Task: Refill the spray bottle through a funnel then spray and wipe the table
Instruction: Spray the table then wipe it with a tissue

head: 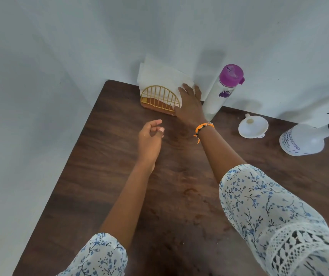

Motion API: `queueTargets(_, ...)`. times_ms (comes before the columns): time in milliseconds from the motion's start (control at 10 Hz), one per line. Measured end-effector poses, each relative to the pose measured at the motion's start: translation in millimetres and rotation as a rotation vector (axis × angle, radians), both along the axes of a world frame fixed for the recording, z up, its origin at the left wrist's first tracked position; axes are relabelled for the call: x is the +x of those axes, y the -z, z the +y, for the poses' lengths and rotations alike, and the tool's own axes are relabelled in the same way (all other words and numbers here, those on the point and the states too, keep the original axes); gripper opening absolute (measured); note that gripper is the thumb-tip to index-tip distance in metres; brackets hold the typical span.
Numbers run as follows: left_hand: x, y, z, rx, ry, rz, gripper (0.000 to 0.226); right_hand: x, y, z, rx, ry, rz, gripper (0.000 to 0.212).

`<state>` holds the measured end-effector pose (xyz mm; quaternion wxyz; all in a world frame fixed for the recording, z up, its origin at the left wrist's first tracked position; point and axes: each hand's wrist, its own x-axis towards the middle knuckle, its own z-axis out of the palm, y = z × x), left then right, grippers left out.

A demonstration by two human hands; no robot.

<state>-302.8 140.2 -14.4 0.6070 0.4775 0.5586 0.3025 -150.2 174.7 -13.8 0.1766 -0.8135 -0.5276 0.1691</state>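
Right hand (189, 104) pinching napkins (163, 80) in gold holder (158, 101), desk (103, 166) far edge. Left hand (150, 136) loosely curled, empty. Spray bottle (307, 139), funnel (253, 126) at right.

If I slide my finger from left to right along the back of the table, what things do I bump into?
Napkin holder → tall bottle with the purple cap → white funnel → spray bottle.

Dark brown wood-grain table (103, 176); gold napkin holder (159, 99); purple-capped white bottle (222, 90); blue-floral white sleeves (259, 200).
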Motion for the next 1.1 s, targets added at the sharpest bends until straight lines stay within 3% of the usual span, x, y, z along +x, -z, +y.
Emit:
queueTargets(300,-0.7,-4.3,-3.1,0.004,-0.007,-0.007,0.023,-15.7,-2.5,-4.4,0.277,0.079,-0.041,0.059)
queueTargets(400,-1.8,-8.5,-5.1,0.009,-0.005,-0.004,0.024,-21.9,-6.1,-9.2,0.492,0.1,0.007,0.053)
queueTargets(700,-8.7,-16.0,-13.6,0.028,-0.01,-0.028,0.023,-29.5,-30.8,-20.2,0.775,0.202,0.153,0.036)
queueTargets(1100,-10.3,-16.3,-12.0,0.032,-0.02,-0.033,0.023,-26.3,-48.8,-22.8,0.895,0.381,0.268,0.015)
